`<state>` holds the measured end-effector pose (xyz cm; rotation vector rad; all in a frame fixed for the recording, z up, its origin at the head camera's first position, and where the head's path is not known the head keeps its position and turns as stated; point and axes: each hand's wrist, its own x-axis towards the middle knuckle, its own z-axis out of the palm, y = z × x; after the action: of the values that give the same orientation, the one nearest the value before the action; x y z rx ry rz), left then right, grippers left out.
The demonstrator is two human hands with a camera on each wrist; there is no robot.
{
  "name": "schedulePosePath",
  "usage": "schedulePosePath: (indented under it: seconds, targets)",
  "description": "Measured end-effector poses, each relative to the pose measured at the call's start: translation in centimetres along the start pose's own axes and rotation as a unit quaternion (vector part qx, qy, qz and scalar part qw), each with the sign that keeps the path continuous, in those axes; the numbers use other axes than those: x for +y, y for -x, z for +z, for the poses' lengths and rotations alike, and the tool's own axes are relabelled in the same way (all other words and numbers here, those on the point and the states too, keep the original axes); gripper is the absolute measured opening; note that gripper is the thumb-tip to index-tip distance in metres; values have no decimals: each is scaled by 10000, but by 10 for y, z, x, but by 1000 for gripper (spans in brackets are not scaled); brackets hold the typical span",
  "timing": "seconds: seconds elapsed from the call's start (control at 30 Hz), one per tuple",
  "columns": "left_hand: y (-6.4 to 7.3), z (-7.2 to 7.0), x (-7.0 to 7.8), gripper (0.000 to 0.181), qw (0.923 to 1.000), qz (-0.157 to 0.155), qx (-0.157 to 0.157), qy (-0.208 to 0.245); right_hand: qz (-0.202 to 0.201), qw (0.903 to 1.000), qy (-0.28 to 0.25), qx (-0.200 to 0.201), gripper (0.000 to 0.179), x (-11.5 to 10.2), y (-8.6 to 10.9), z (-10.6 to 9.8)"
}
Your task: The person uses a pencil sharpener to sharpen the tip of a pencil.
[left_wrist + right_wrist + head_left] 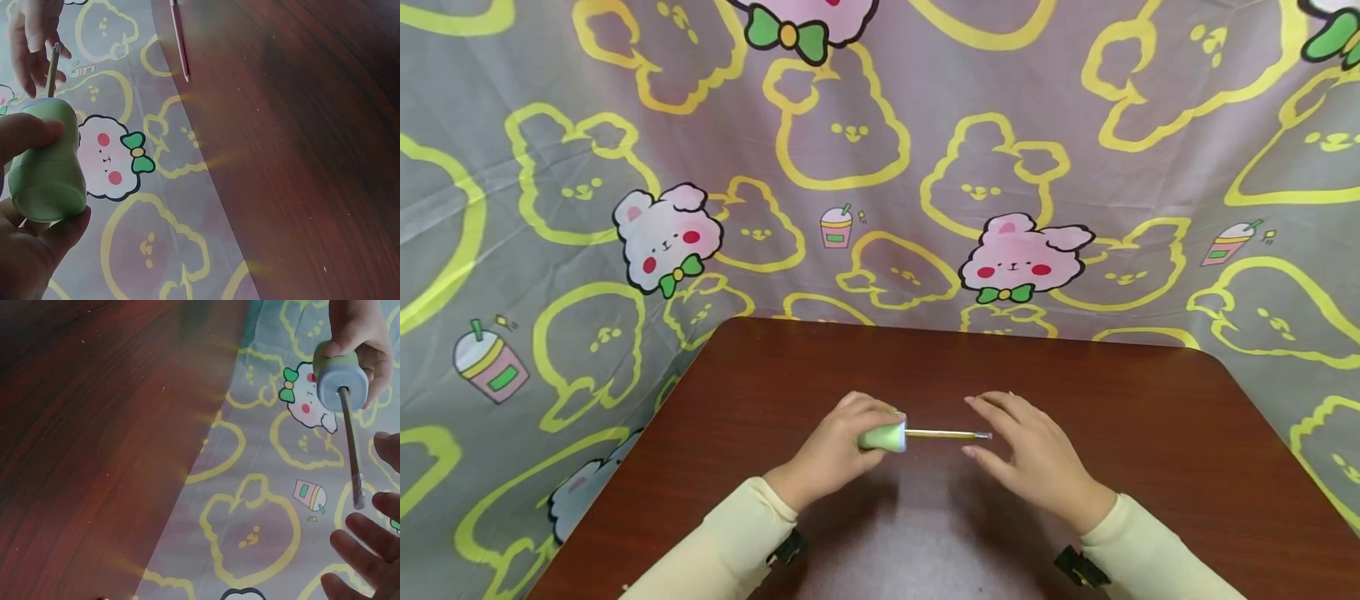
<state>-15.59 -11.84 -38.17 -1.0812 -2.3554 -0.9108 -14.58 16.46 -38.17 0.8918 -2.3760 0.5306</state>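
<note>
My left hand [838, 442] grips a light green pencil sharpener [883, 437], rounded and waisted, with a pale blue front face. Out of that face sticks a pencil [943, 433], its metal-banded end [358, 490] pointing towards my right hand [1037, 450]. The right hand's fingers and thumb are spread on either side of that end, with a gap between them. In the left wrist view, the sharpener's smooth rounded base [50, 203] faces the camera, with thumb and fingers about it. The pencil's other end is hidden inside the sharpener.
Both hands are above a dark red-brown wooden table [820, 358]. A thin reddish pencil-like stick [180, 40] lies on it, seen in the left wrist view. Grey cloth with yellow outlines and bunny faces [1026, 258] hangs behind the table and along its sides.
</note>
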Motion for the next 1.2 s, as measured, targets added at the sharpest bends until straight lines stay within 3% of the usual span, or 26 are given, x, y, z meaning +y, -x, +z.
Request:
schedulePosePath:
  seconds: [0.3,0.53,0.67,0.87,1.0,1.1,1.13,1.17,1.2]
  targets:
    - [-3,-4,0,43,9981,-392,-207,416,-828,9922,130,926,52,3,-1,7]
    - [-4,-6,1,44,9952,-635,-243,701,-1170,9849,29,1273,39,5,-3,7]
    - [-4,-8,2,44,9914,-883,-351,901,-1597,9737,63,1621,36,5,-6,8]
    - [-3,-6,4,44,9878,-1050,-506,1037,-1911,9663,74,1722,32,3,-6,10]
    - [-1,-2,4,44,9922,-865,-403,797,-1551,9792,-73,1308,28,-1,-4,9]
    - [1,3,3,43,9976,-479,-243,441,-704,9949,-601,392,13,-4,-3,5]
    - [2,4,2,44,9990,-283,-184,285,-269,9944,-1012,-106,10,-4,-3,3]
    - [3,6,2,44,9998,-78,-125,152,223,9861,-1524,-625,7,-4,-4,1]
    - [3,7,2,44,9999,132,-73,4,809,9668,-2133,-1150,6,-3,-4,-1]
